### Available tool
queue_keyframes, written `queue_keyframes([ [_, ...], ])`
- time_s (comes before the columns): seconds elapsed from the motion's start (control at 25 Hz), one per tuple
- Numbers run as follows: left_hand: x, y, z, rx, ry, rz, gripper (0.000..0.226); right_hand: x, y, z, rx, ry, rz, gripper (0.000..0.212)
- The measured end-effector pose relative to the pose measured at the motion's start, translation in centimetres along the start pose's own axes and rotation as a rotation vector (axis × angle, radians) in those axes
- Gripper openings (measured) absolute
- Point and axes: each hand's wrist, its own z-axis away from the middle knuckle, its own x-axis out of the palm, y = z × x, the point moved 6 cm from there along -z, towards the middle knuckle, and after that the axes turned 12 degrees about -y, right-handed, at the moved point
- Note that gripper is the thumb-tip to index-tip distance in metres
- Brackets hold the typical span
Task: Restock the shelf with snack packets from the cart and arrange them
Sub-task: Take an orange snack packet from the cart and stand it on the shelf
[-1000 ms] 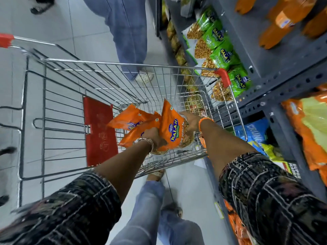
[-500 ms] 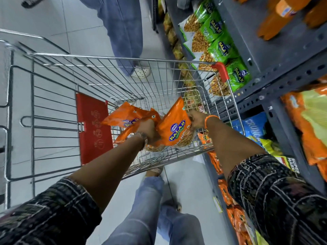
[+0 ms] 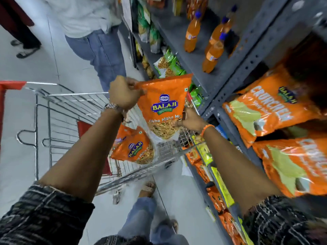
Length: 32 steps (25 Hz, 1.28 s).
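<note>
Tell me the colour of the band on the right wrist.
Orange. The band sits on the wrist just behind the right hand; head view.

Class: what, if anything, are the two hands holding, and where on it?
One orange Balaji packet: left hand pinches its top corner, right hand grips its lower right edge.

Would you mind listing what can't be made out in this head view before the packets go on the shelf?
- Held orange packet: flavour line covered at both ends by the left hand and right hand.
- Packets left in the cart: the count, hidden behind the left forearm and the held packet.
- Lower shelf packets: labels blurred.
- Crunchem packets: cut off by the right edge.
</note>
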Motion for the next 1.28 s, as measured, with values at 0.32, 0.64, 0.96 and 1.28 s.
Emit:
queue_keyframes([
  [0.32,-4.1,15.4,1.8,0.383,0.007,0.567,0.015,-7.3,-8.9,14.8,-0.198,0.507,-0.105,0.054],
  [0.64,-2.5,35.9,7.7,0.843,-0.335,0.995,0.006,-12.3,-14.1,32.6,-0.288,1.008,-0.241,0.056],
  [0.96,4.5,50.6,16.9,0.978,-0.802,1.178,0.008,-14.7,-14.8,49.3,-0.359,1.367,-0.388,0.043],
  [1.28,16.6,60.7,22.6,0.663,-1.158,1.092,0.016,-21.6,-8.3,59.1,-0.241,1.556,-0.464,0.049],
])
